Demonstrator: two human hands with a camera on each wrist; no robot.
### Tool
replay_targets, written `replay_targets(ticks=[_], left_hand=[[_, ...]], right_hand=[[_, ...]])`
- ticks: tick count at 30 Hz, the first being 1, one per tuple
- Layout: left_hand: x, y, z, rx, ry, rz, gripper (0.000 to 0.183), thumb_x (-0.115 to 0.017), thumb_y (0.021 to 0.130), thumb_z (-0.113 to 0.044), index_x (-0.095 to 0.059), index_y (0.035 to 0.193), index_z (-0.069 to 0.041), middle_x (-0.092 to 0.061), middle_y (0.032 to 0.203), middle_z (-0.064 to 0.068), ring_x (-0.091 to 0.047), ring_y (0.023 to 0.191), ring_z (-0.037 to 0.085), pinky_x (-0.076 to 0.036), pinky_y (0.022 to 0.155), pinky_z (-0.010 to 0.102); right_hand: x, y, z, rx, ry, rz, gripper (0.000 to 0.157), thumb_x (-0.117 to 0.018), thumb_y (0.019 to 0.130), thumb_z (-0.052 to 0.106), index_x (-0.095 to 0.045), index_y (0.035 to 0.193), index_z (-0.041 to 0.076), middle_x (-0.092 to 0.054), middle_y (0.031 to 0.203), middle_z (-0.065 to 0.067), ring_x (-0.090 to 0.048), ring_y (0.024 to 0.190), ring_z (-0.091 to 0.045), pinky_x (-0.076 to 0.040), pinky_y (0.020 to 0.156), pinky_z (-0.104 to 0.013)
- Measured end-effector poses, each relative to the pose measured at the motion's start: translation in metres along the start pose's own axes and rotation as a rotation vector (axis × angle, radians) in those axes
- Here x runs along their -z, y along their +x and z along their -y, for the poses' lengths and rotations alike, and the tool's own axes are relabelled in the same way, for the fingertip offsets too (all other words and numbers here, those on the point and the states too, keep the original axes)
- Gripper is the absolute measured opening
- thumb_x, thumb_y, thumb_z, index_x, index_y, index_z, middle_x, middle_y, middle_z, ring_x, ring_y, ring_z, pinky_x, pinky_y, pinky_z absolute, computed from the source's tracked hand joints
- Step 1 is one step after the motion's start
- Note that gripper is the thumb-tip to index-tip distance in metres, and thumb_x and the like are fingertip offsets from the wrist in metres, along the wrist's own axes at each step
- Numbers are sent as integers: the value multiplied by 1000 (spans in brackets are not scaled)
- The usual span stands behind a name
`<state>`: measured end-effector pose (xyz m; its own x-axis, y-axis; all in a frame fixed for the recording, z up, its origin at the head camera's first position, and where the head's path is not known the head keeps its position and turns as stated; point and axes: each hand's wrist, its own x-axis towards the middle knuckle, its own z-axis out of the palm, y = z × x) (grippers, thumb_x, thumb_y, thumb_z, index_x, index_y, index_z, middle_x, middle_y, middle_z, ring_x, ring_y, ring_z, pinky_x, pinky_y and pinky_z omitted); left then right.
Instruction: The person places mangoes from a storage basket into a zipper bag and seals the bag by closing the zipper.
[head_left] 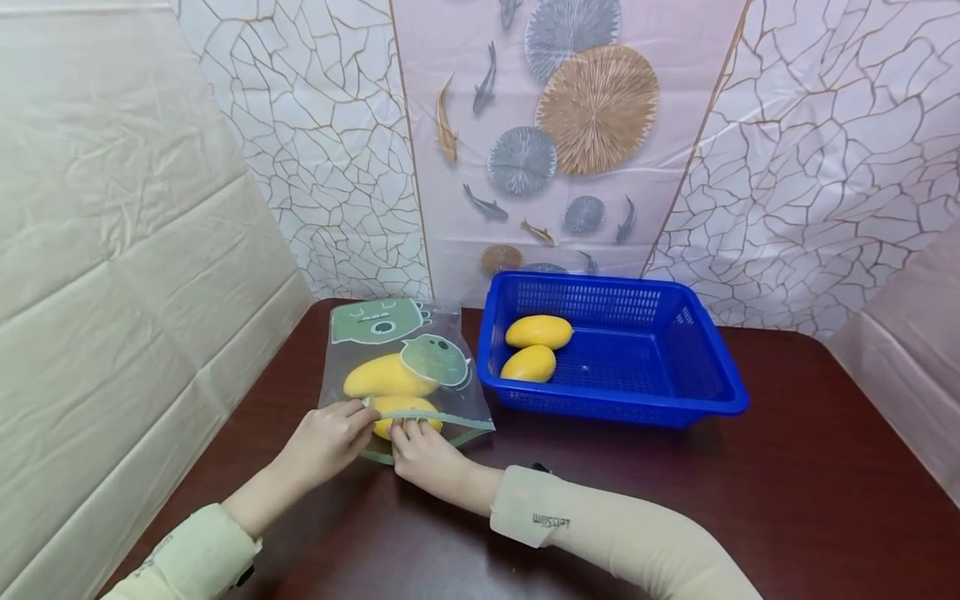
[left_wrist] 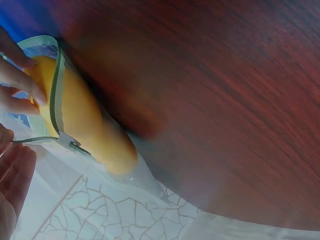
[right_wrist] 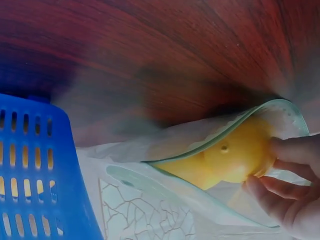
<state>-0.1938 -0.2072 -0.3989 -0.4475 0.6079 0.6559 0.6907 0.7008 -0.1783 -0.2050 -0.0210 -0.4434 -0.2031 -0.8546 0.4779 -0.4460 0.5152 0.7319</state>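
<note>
A clear zip bag (head_left: 465, 400) with green cartoon prints lies at the left of the table, its green-edged mouth held apart toward me. My left hand (head_left: 336, 437) pinches the upper edge of that mouth at its left side. Inside the bag are two yellow mangoes: the far one (head_left: 375, 377) lies deeper, partly behind a green print, and the near one (head_left: 405, 406) is just within the opening. My right hand (head_left: 427, 457) reaches into the mouth, its thumb and fingers (right_wrist: 287, 187) gripping the end of the near mango (right_wrist: 240, 155).
A blue plastic basket (head_left: 600, 396) stands right of the bag, close beside it. Two more mangoes, one behind (head_left: 538, 332) and one in front (head_left: 529, 364), lie at its left end. Patterned cloth (head_left: 337, 150) hangs behind the dark wooden table (head_left: 810, 467), and pale cloth (head_left: 127, 333) on the left.
</note>
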Motion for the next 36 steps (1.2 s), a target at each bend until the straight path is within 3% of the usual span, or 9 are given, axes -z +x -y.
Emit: replay_targets(ticks=[3, 6, 11, 17, 23, 28, 36], left_hand=[[1, 2, 1, -3, -9, -10, 18, -76, 63, 1, -68, 79, -4, -61, 71, 3, -59, 59, 15, -50, 50, 27], [1, 2, 1, -7, -15, -8, 8, -72, 72, -1, -68, 79, -2, -62, 72, 4, -60, 61, 16, -50, 51, 28], [1, 2, 0, -11, -11, -20, 15, -76, 67, 0, -68, 80, -2, -64, 74, 5, -63, 64, 18, -52, 52, 30], [1, 3, -1, -14, -16, -46, 21, -77, 62, 2, -68, 81, -3, -66, 78, 5, -65, 69, 19, -52, 52, 30], [1, 4, 0, -27, -21, -53, 22, -77, 62, 2, -67, 82, -3, -65, 76, 4, -65, 67, 19, -51, 51, 30], [0, 3, 3, -17, -2, -36, 21, -78, 63, -1, -69, 82, -4, -65, 76, 3, -65, 67, 20, -52, 52, 31], [2, -3, 3, 16, 6, -14, 23, -79, 62, -1, -69, 82, -5, -64, 75, 2, -64, 65, 18, -51, 50, 30]], right_hand=[[-3, 4, 2, -3, -11, 23, 48, -27, 97, 1, -73, 95, 15, -64, 97, 0, -56, 77, -10, -45, 62, -19], [-3, 8, 4, -6, -30, 66, 37, -37, 96, 10, -73, 98, 17, -65, 102, -2, -60, 86, -13, -50, 73, -22], [-3, 14, 8, 10, -80, 171, 35, -40, 93, 18, -71, 107, 21, -65, 113, -7, -61, 102, -19, -49, 91, -32], [-9, 20, 9, -4, -142, 275, 37, -37, 95, 18, -68, 115, 23, -64, 118, -6, -62, 103, -20, -51, 86, -28], [-15, 24, 12, -115, -159, 362, 37, -39, 94, 22, -63, 123, 21, -62, 124, -2, -61, 107, -18, -50, 83, -26], [-12, 25, 15, -204, -96, 333, 36, -43, 95, 24, -62, 124, 18, -62, 125, -1, -62, 107, -18, -51, 82, -28], [-4, 21, 17, -251, -27, 255, 37, -41, 93, 20, -64, 121, 21, -62, 125, 1, -64, 106, -17, -53, 79, -27]])
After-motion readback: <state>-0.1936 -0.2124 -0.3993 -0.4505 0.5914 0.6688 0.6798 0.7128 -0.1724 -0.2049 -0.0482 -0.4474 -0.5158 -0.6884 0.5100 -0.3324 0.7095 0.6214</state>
